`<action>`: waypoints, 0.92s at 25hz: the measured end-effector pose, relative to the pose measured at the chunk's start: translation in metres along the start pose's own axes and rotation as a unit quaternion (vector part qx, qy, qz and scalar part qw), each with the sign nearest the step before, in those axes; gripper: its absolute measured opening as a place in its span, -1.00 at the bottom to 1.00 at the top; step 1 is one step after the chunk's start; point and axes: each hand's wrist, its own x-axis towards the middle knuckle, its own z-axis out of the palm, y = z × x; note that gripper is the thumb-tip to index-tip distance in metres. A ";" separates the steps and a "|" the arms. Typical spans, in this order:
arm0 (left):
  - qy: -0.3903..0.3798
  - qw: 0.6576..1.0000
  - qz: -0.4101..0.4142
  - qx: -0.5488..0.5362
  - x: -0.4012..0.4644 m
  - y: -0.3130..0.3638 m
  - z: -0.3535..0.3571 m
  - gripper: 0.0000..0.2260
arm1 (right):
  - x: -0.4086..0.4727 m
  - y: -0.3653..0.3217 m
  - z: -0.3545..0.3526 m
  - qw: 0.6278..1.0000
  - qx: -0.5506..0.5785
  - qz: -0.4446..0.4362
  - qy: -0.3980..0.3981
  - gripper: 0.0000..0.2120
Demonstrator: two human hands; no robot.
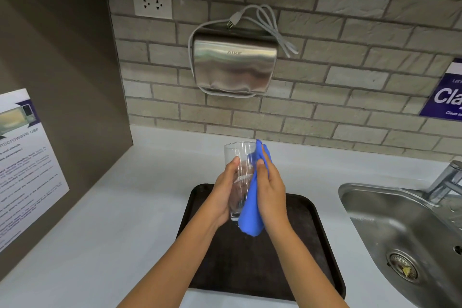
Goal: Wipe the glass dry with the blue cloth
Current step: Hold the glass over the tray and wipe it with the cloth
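In the middle of the frame, a person holds a tall clear glass up over a dark tray on the white counter. The left hand is wrapped around the left side of the glass, with the thumb pressed on the front and the fingers curled behind. The open top of the glass points up and away, toward the brick wall.

The right hand presses the blue cloth flat on the right side of the glass. The cloth runs along that side from near the rim down past the bottom, where a bunch of it hangs loose. The thumb and fingers of this hand are closed on the cloth.

So the wiping looks like it is under way. The cloth is on the outside of the glass. None of it seems to be inside, so I think the inside and the left side may be left to do. I cannot tell if water drops are on the glass. The sink sits at the lower right of the frame
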 end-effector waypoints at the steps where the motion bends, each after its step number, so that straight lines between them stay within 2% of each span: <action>1: -0.001 1.000 0.004 0.010 0.000 0.001 0.002 -0.54 | -0.004 -0.002 0.003 0.998 -0.050 -0.034 0.007 -0.66; 3: -0.005 0.999 0.020 0.038 -0.001 0.004 0.005 -0.54 | -0.013 -0.006 0.011 0.984 -0.150 -0.101 0.000 -0.65; 4: -0.005 0.998 0.028 0.053 -0.002 0.005 0.006 -0.54 | -0.011 -0.005 0.011 0.980 -0.158 -0.121 -0.006 -0.64; 8: -0.009 0.997 0.024 0.072 -0.005 0.002 0.008 -0.44 | 0.013 -0.015 -0.004 0.997 -0.035 -0.073 0.016 -0.68; 9: -0.008 0.997 0.023 0.070 -0.004 0.002 0.008 -0.46 | 0.015 -0.015 -0.005 0.997 -0.035 -0.068 0.021 -0.68; 13: -0.002 0.996 0.025 0.081 -0.003 -0.002 0.009 -0.56 | 0.003 -0.013 0.003 0.975 -0.169 -0.142 0.012 -0.63; 18: -0.009 0.998 0.016 0.066 -0.006 0.000 0.010 -0.40 | 0.014 -0.017 -0.007 0.995 -0.034 -0.088 0.028 -0.63; 21: -0.018 0.998 0.022 0.058 -0.002 0.003 0.010 -0.42 | 0.001 -0.012 0.001 0.983 -0.135 -0.126 0.025 -0.61; 23: -0.027 0.998 0.033 0.054 -0.001 0.003 0.009 -0.47 | -0.006 -0.004 0.004 0.977 -0.155 -0.143 0.019 -0.56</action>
